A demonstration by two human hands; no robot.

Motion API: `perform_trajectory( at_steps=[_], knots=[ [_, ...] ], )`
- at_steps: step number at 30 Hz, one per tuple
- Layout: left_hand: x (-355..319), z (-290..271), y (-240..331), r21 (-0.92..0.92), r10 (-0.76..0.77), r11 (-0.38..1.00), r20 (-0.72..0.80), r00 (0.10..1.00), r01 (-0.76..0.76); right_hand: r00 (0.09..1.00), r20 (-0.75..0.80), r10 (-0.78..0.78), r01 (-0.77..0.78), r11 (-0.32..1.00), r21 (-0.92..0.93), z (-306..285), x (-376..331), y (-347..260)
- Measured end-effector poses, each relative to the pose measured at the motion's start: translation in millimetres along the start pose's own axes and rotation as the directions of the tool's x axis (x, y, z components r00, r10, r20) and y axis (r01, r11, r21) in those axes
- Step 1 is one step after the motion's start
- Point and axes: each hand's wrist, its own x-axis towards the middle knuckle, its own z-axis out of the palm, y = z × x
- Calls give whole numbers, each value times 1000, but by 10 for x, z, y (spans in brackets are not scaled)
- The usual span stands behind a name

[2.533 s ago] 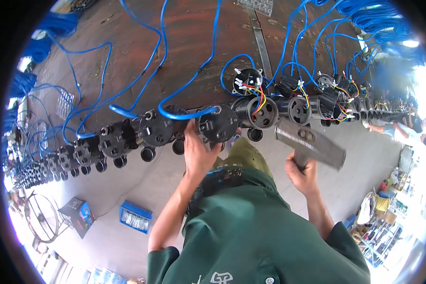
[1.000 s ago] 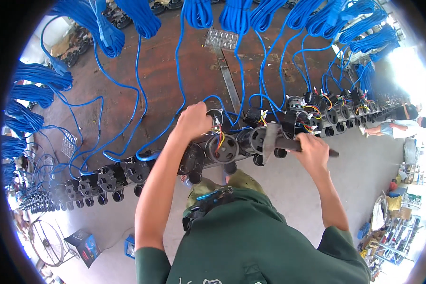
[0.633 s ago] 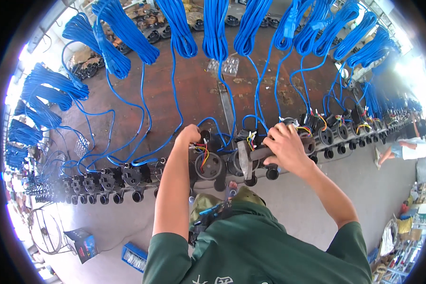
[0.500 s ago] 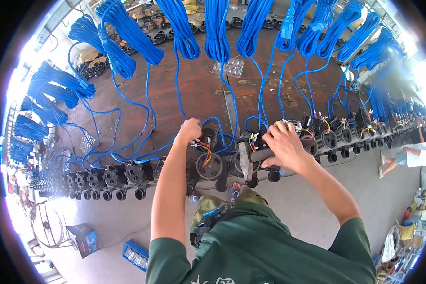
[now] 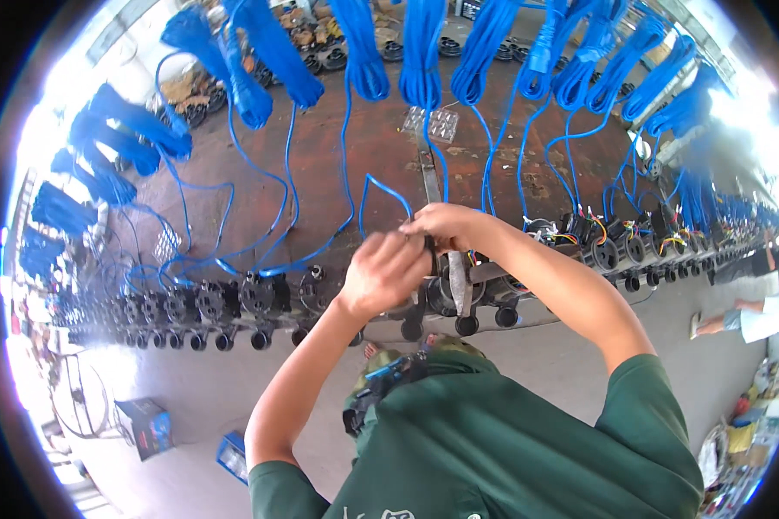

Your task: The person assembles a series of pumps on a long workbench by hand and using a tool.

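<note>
My left hand is closed in front of me, its fingers curled and slightly blurred. What it grips is hidden. My right hand meets it, its fingertips pinched where a bent blue cable ends. The edge of a black round part shows between both hands; which hand bears it I cannot tell. Just right of them a hammer with a grey metal head lies across the black round fittings, its handle partly under my right forearm. A black fitting sits beside the hammer head.
Coiled blue cable bundles hang along the far side of the brown table. A row of black fittings lines the near edge, with coloured wires on those at right. A clear plastic tray lies farther back. Another person is at far right.
My right hand has left the hammer and moved left to the cable. My left hand has moved right and nearer, so both hands now meet. The view has shifted slightly.
</note>
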Motion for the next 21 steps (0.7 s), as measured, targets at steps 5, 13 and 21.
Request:
perform_trajectory(
  at_steps=[5, 13, 21],
  knots=[
    [-484, 90, -56, -648, -835, -10, 424, 350, 761, 999, -26, -35, 42, 951, 307, -174, -3, 44],
    [-504, 283, -121, -378, -509, -292, 839, 192, 878, 984, -71, -163, 176, 951, 254, -11, -31, 60],
    [-719, 599, 186, -524, -779, -230, 605, 168, 820, 921, -98, -377, 390, 893, 227, 153, 4, 137]
  ],
)
